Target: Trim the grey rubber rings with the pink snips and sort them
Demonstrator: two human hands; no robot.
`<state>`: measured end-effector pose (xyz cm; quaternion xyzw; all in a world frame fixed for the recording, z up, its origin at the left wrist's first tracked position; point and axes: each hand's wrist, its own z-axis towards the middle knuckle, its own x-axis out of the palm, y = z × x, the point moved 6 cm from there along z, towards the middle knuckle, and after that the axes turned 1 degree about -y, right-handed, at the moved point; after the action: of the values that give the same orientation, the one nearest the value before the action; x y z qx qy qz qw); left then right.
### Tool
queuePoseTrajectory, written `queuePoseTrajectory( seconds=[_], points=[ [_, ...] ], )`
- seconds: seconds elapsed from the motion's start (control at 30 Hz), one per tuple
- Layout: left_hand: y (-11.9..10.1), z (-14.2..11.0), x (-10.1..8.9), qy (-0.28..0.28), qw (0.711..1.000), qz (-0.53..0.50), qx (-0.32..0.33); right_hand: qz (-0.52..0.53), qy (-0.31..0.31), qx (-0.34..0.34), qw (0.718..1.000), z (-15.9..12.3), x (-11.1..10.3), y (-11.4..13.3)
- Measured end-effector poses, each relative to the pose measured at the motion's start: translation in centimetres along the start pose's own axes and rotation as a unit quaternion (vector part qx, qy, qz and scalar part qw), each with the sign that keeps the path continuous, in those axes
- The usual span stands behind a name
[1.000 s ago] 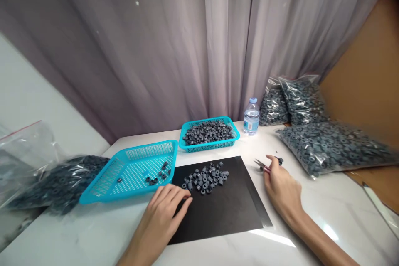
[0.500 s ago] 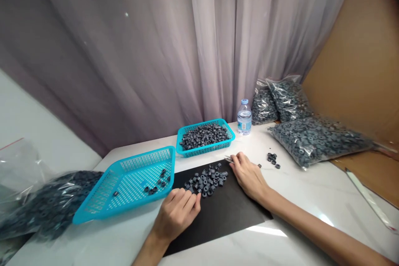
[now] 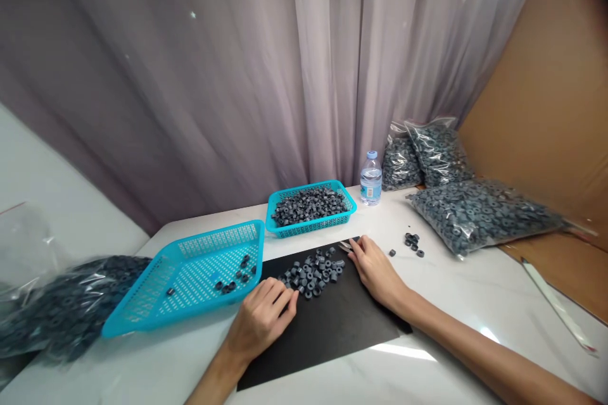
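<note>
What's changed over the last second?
The right hand, holding the tool, moved left from the table to the mat's far right corner, beside the pile, uncovering loose rings. The left hand drew its thumb and fingers together at the pile; whether it grips a ring is unclear. Trays and bottle stayed put; the view shifted slightly.

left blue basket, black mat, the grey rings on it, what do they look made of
Left blue basket: likely moulded plastic, smooth, glossy perforated walls. Black mat: thin, mostly matte sheet; plastic or rubber, unclear. Grey rings: perhaps plastic or rubber, dull, evenly shaped.
</note>
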<state>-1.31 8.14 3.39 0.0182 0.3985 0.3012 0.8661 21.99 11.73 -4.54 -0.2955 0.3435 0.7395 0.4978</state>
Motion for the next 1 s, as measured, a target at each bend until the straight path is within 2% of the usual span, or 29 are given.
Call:
queuePoseTrajectory(
  seconds=[0.63, 1.0],
  points=[
    [0.5, 0.1, 0.7, 0.009, 0.995, -0.074, -0.066, 0.014, 0.013, -0.008, 1.000, -0.1, -0.4, 0.1],
    [1.3, -0.3, 0.6, -0.014, 0.987, -0.115, -0.111, 0.008, 0.024, -0.001, 1.000, 0.3, -0.8, 0.1]
  ],
)
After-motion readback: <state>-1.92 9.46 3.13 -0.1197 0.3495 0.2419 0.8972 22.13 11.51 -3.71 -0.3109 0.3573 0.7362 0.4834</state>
